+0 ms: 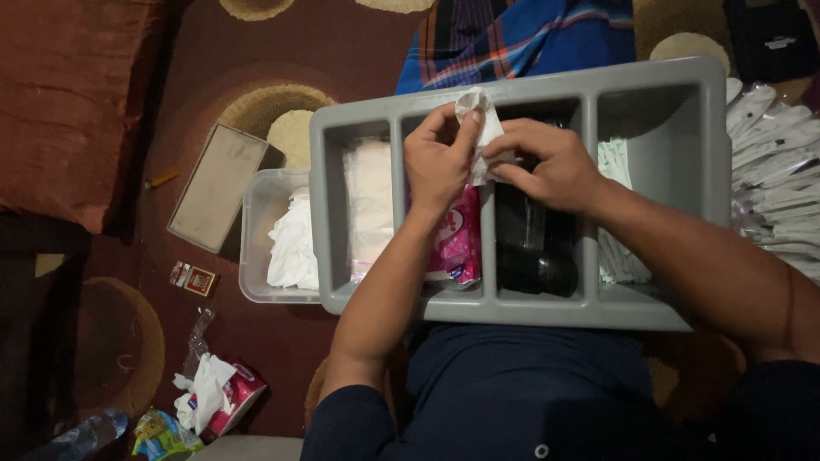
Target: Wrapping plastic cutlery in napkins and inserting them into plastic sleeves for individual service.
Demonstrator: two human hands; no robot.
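Note:
A grey plastic tray with several compartments rests on my lap. Above its middle, my left hand and my right hand both pinch a white tissue, thumbs and fingers closed on it. Under the hands lies a pink tissue packet in one compartment. The compartment to its right holds black plastic pieces. White wrapped items fill the rightmost compartment, and a clear bag of white sheets fills the leftmost.
A clear tub with white cloth-like pieces sits left of the tray. A flat grey box, a small red packet and a tissue pack lie on the patterned carpet. Sealed white packets are piled at right.

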